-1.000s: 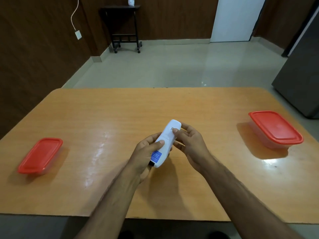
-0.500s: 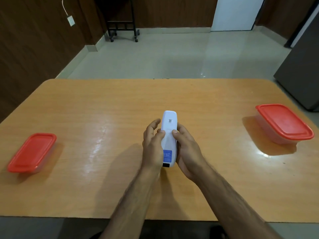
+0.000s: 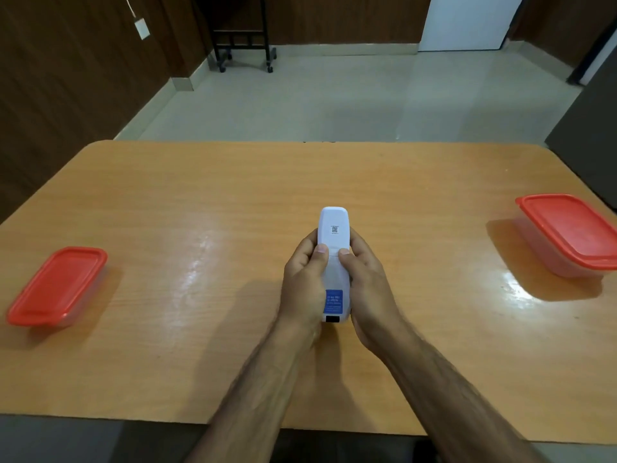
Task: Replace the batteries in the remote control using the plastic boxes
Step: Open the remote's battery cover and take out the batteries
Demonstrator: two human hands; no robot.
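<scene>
White remote control (image 3: 334,262), left hand (image 3: 305,285), right hand (image 3: 367,289) gripping, thumbs pressing

Even indoor light, moderately bright. Glare streaks on table (image 3: 207,202) left of centre and lower right beside right box (image 3: 574,235). Soft shadows left of the arms and boxes. Wide-angle bowing at frame edges. Focus sharp; upper corners dim.

Count, head view: one white remote control (image 3: 334,259), back side up; two hands on it, left hand (image 3: 305,282) and right hand (image 3: 365,285); two clear plastic boxes with red lids, left box (image 3: 56,287), right box (image 3: 571,235); one wooden table (image 3: 200,228); one black wheeled stand (image 3: 242,31) by the far wall
</scene>
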